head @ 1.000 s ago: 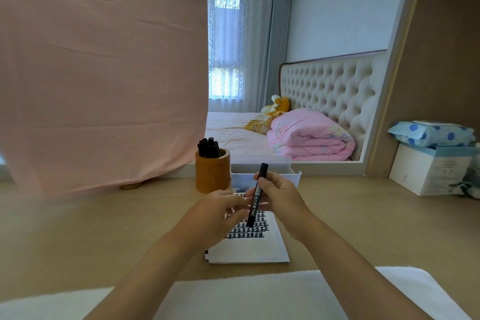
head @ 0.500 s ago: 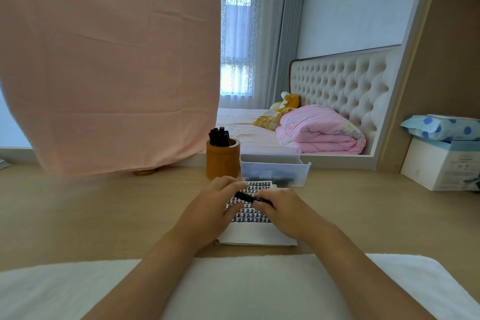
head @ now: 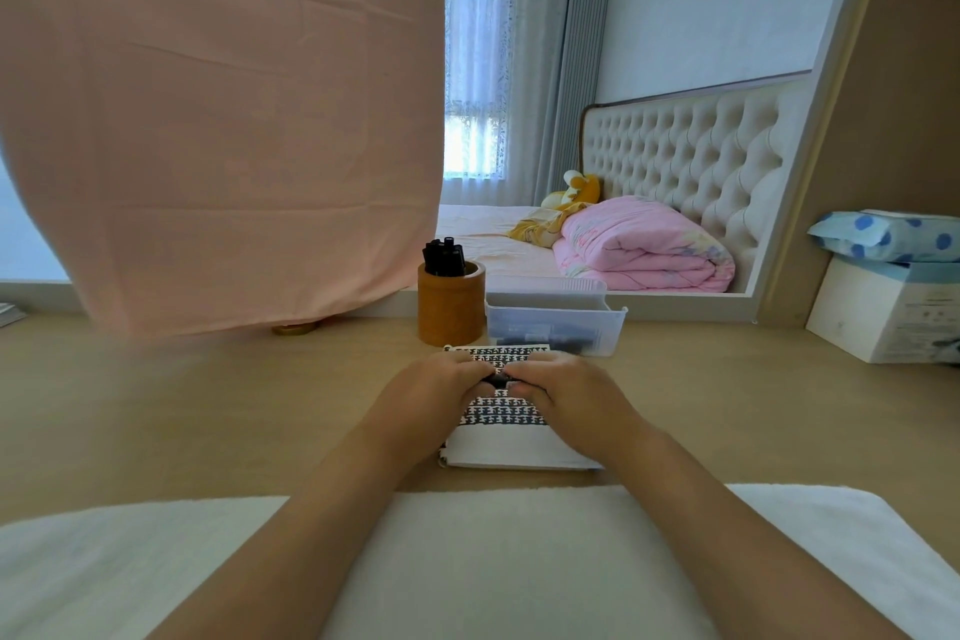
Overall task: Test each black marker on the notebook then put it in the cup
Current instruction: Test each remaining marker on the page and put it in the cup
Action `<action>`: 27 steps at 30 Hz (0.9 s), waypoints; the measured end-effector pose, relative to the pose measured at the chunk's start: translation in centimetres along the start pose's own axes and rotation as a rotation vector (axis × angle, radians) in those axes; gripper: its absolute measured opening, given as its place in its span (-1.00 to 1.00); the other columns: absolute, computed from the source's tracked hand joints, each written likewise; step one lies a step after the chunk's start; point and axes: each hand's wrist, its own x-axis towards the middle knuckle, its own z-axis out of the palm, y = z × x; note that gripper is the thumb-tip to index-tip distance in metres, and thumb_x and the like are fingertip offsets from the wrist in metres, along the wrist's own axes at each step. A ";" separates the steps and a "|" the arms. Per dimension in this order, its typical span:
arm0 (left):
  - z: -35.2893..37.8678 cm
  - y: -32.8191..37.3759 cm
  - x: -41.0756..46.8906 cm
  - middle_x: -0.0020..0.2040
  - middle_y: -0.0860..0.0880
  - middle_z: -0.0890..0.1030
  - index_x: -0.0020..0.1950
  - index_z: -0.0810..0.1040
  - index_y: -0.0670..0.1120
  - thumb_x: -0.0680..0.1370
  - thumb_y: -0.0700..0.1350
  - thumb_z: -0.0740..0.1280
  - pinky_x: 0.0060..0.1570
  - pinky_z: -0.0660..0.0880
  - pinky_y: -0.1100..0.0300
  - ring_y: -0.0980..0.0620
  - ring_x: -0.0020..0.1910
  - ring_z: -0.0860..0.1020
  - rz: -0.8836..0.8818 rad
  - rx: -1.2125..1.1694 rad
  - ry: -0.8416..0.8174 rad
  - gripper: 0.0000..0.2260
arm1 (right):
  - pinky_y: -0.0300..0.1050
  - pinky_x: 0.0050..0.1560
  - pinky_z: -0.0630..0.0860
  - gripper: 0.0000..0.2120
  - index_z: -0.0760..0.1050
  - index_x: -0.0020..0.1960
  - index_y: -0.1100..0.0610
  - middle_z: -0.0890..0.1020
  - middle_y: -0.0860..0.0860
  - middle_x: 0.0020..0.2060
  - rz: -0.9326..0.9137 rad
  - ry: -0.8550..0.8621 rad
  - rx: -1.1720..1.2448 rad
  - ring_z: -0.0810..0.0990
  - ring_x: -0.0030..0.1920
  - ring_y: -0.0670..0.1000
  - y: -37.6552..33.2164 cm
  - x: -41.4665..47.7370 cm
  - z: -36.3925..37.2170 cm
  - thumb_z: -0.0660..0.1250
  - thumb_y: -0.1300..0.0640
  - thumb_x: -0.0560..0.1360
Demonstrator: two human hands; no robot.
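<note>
A black marker [head: 497, 379] lies level between my two hands, just above the notebook [head: 511, 447]. My left hand [head: 434, 387] grips one end and my right hand [head: 569, 392] grips the other; only a short middle piece shows. The notebook's page carries rows of black marks on its upper part. Behind it stands a brown cup [head: 451, 308] holding several black markers [head: 443, 257]. A clear plastic bin [head: 556, 322] to the cup's right holds more dark markers.
A pink cloth [head: 218, 120] hangs over the desk's left back. A white box [head: 883, 312] with a blue dotted pack on top stands at the right. A white towel [head: 493, 561] covers the desk's near edge under my forearms.
The marker went from upright in front of the cup to level and low over the notebook. Both hands closed in around it, and the view tilted down.
</note>
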 end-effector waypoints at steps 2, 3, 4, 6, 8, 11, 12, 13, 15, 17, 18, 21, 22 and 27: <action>-0.3 0.0 0.2 -0.09 0.02 0.60 0.13 0.60 0.00 0.66 -0.01 0.18 -0.24 0.30 0.22 0.08 -0.15 0.49 -0.078 -0.063 -0.039 -0.78 | -0.11 -0.21 0.52 -0.85 0.65 0.10 0.02 0.67 -0.05 -0.16 -0.108 0.081 -0.139 0.58 -0.19 -0.01 -0.1 0.3 -0.3 0.39 0.09 0.55; -0.4 0.0 0.1 -0.11 0.03 0.60 0.09 0.61 0.01 0.66 -0.01 0.18 -0.23 0.34 0.20 0.09 -0.16 0.50 -0.099 -0.109 -0.052 -0.78 | -0.12 -0.23 0.51 -0.85 0.65 0.09 0.03 0.66 -0.04 -0.18 -0.141 0.105 -0.189 0.58 -0.21 -0.01 -0.1 0.4 -0.5 0.40 0.10 0.53; -0.5 -0.1 0.0 -0.12 0.04 0.60 0.06 0.61 0.01 0.66 -0.01 0.18 -0.20 0.38 0.17 0.10 -0.17 0.50 -0.109 -0.148 -0.061 -0.79 | -0.13 -0.23 0.49 -0.85 0.65 0.09 0.02 0.67 -0.04 -0.19 -0.164 0.118 -0.217 0.58 -0.21 -0.01 -0.1 0.5 -0.5 0.40 0.09 0.53; -0.9 -0.2 -0.3 -0.11 0.06 0.59 0.08 0.61 0.02 0.66 -0.04 0.21 -0.15 0.44 0.12 0.12 -0.15 0.50 -0.097 -0.168 -0.060 -0.81 | -0.15 -0.22 0.49 -0.83 0.63 0.12 0.00 0.68 -0.07 -0.14 -0.136 0.080 -0.179 0.59 -0.19 -0.03 -0.4 0.5 -0.6 0.34 0.03 0.57; -1.3 -0.9 -0.6 -0.03 0.07 0.58 0.14 0.62 0.02 0.63 -0.08 0.27 -0.10 0.46 0.15 0.13 -0.10 0.50 -0.068 -0.136 -0.025 -0.83 | -0.14 -0.20 0.51 -0.79 0.62 0.11 -0.03 0.68 -0.10 -0.10 0.021 -0.031 -0.031 0.57 -0.18 -0.09 -0.6 0.3 -0.7 0.23 -0.03 0.62; -1.8 -3.5 -1.1 0.03 0.12 0.60 0.19 0.62 0.05 0.60 -0.07 0.32 -0.03 0.48 0.16 0.14 -0.06 0.52 -0.174 -0.132 0.057 -0.81 | -0.08 -0.19 0.49 -0.75 0.62 -0.02 -0.03 0.64 -0.12 -0.21 0.249 -0.138 0.095 0.54 -0.23 -0.11 0.7 -0.4 -1.3 0.18 -0.04 0.64; -1.7 -4.4 -1.4 0.01 0.13 0.59 0.18 0.62 0.05 0.60 -0.06 0.32 -0.04 0.46 0.15 0.14 -0.07 0.51 -0.225 -0.124 0.077 -0.82 | -0.06 -0.19 0.50 -0.75 0.62 -0.02 -0.03 0.63 -0.13 -0.22 0.291 -0.143 0.112 0.55 -0.23 -0.11 1.2 -0.7 -1.5 0.18 -0.03 0.64; -1.5 -5.3 -1.6 -0.01 0.12 0.56 0.17 0.62 0.05 0.60 -0.06 0.31 -0.04 0.45 0.15 0.13 -0.08 0.49 -0.271 -0.112 0.088 -0.83 | -0.03 -0.16 0.51 -0.76 0.63 0.01 -0.02 0.63 -0.13 -0.21 0.321 -0.139 0.135 0.55 -0.22 -0.11 1.7 -0.9 -1.7 0.19 -0.02 0.64; -0.8 -6.5 -2.0 0.02 0.07 0.49 0.20 0.60 0.03 0.60 -0.07 0.30 0.04 0.45 0.11 0.09 -0.04 0.47 -0.370 -0.101 0.042 -0.81 | -0.04 -0.08 0.52 -0.77 0.64 0.11 0.00 0.62 -0.10 -0.15 0.359 -0.113 0.201 0.56 -0.15 -0.09 2.1 -1.1 -1.6 0.21 0.03 0.64; 0.0 -6.9 -2.3 0.10 0.02 0.46 0.28 0.56 0.02 0.61 -0.08 0.28 0.16 0.44 0.09 0.04 0.07 0.47 -0.436 -0.087 -0.052 -0.75 | -0.18 -0.03 0.49 -0.74 0.59 0.25 0.03 0.58 -0.07 -0.07 0.383 -0.087 0.262 0.56 -0.05 -0.07 2.1 -0.9 -1.2 0.21 0.07 0.65; 0.4 -7.0 -2.3 0.12 0.01 0.48 0.31 0.54 0.04 0.62 -0.08 0.27 0.18 0.43 0.09 0.02 0.10 0.46 -0.450 -0.074 -0.077 -0.73 | -0.27 -0.03 0.45 -0.72 0.55 0.32 0.03 0.56 -0.07 -0.05 0.397 -0.085 0.293 0.54 -0.01 -0.07 2.1 -0.7 -1.0 0.20 0.09 0.66; 0.8 -6.8 -2.1 0.09 0.05 0.57 0.24 0.53 0.09 0.58 -0.03 0.32 0.11 0.45 0.10 0.04 0.12 0.47 -0.478 -0.058 -0.051 -0.77 | -0.38 -0.03 0.37 -0.65 0.45 0.43 0.02 0.52 -0.09 0.01 0.415 -0.101 0.325 0.51 0.04 -0.10 2.1 -0.4 -0.6 0.19 0.14 0.66; 0.8 -6.6 -2.0 0.05 0.07 0.58 0.17 0.54 0.10 0.57 -0.01 0.33 0.07 0.45 0.10 0.05 0.10 0.46 -0.481 -0.042 -0.041 -0.82 | -0.40 -0.05 0.37 -0.63 0.43 0.45 0.01 0.52 -0.10 0.02 0.419 -0.108 0.331 0.50 0.02 -0.12 2.1 -0.4 -0.6 0.20 0.15 0.66; 1.2 -6.1 -1.5 0.07 0.08 0.53 0.14 0.54 0.10 0.59 0.06 0.29 0.09 0.42 0.09 0.05 0.14 0.40 -0.413 0.075 -0.092 -0.84 | -0.30 -0.17 0.45 -0.73 0.42 0.21 -0.19 0.54 -0.09 -0.05 0.441 -0.102 0.447 0.53 -0.19 -0.10 1.9 -0.9 -0.9 0.22 0.17 0.64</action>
